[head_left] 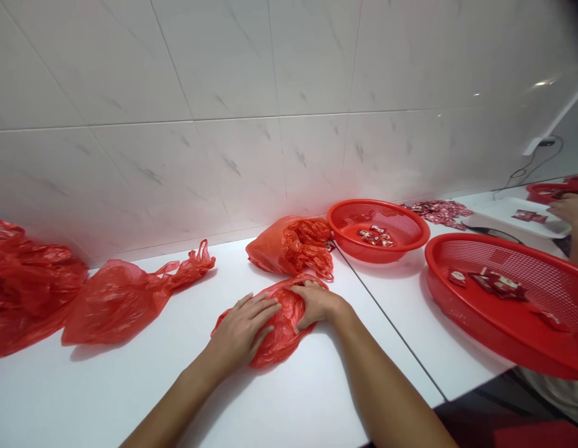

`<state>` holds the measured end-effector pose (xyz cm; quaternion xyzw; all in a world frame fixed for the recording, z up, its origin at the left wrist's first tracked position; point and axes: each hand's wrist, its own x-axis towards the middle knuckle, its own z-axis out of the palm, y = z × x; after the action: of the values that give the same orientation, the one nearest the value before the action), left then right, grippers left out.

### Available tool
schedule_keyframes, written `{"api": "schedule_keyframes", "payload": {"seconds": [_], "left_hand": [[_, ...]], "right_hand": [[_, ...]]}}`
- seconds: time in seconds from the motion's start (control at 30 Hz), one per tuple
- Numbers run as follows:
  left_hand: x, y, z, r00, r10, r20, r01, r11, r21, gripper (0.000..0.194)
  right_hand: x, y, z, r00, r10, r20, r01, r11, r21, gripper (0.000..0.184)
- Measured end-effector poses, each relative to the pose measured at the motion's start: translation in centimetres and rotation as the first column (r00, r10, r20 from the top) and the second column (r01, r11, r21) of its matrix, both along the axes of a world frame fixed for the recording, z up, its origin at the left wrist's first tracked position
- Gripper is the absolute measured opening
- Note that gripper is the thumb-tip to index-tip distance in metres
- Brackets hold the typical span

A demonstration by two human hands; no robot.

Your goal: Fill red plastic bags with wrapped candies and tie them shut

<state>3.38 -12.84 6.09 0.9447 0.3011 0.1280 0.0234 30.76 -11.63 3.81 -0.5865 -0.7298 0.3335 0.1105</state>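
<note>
A crumpled red plastic bag (pixel 285 323) lies on the white table in front of me. My left hand (pixel 244 326) rests on its left side, fingers stretched out across the film and thumb apart. On the right side, my right hand (pixel 316 303) curls its fingers over the far edge of the bag, thumb nearer to me. Part of its fingertips is hidden in the folds. Just behind stands a filled, bunched-up red plastic bag (pixel 279 246). To the left lies a tied red plastic bag (pixel 116 302) with its twisted neck pointing right.
A pile of red bags (pixel 27 286) lies far left. Right of the table seam are a small red basket (pixel 338 218) and a large red basket (pixel 461 314), both holding small packets. Beyond are loose packets (pixel 435 211), a white tray (pixel 494 208) and another person's hand (pixel 571 208).
</note>
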Motion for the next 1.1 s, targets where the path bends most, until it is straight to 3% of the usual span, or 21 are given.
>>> {"api": "schedule_keyframes", "payload": {"seconds": [0.1,0.17,0.3,0.37,0.43,0.57,0.63,0.87,1.1], "left_hand": [[-0.7,2.1,-2.6,0.996,0.069,-0.06,-0.073,0.994,-0.08,0.068],[-1.3,2.9,-3.6,0.993,0.098,-0.069,-0.107,0.985,-0.138,0.079],[-1.9,2.8,-3.9,0.988,0.152,0.017,-0.146,0.97,-0.194,0.095],[-1.9,2.6,-3.8,0.982,0.172,0.079,-0.153,0.966,-0.209,0.106],[-1.9,2.4,-4.0,0.976,0.183,0.117,-0.157,0.966,-0.203,0.112],[-2.1,2.5,-4.6,0.975,0.203,0.094,-0.184,0.967,-0.176,0.109],[-2.2,2.5,-4.8,0.976,0.208,0.065,-0.195,0.967,-0.161,0.107],[-2.2,2.1,-4.5,0.978,0.202,-0.046,-0.205,0.975,-0.081,0.078],[-2.1,1.9,-4.5,0.983,0.18,-0.041,-0.182,0.982,-0.056,0.068]], "right_hand": [[0.2,-0.3,0.2,0.999,0.032,-0.035,-0.031,0.999,0.018,0.127],[0.3,-0.4,0.3,0.994,0.054,-0.096,-0.045,0.995,0.094,0.11],[-0.1,-0.5,0.6,0.98,-0.07,-0.186,0.128,0.939,0.32,0.059],[-0.4,-0.4,0.6,0.976,-0.116,-0.185,0.18,0.907,0.381,0.051],[-0.8,-0.4,0.3,0.982,-0.102,-0.16,0.154,0.92,0.359,0.056],[-1.3,-0.4,-0.7,0.997,-0.05,-0.06,0.062,0.973,0.222,0.094],[-1.5,-0.4,-0.9,0.998,-0.039,-0.045,0.048,0.979,0.198,0.103],[-1.2,-0.5,-0.6,0.998,-0.034,-0.043,0.041,0.98,0.193,0.085],[-1.2,-0.6,-0.4,0.998,-0.052,-0.039,0.059,0.973,0.225,0.076]]}}
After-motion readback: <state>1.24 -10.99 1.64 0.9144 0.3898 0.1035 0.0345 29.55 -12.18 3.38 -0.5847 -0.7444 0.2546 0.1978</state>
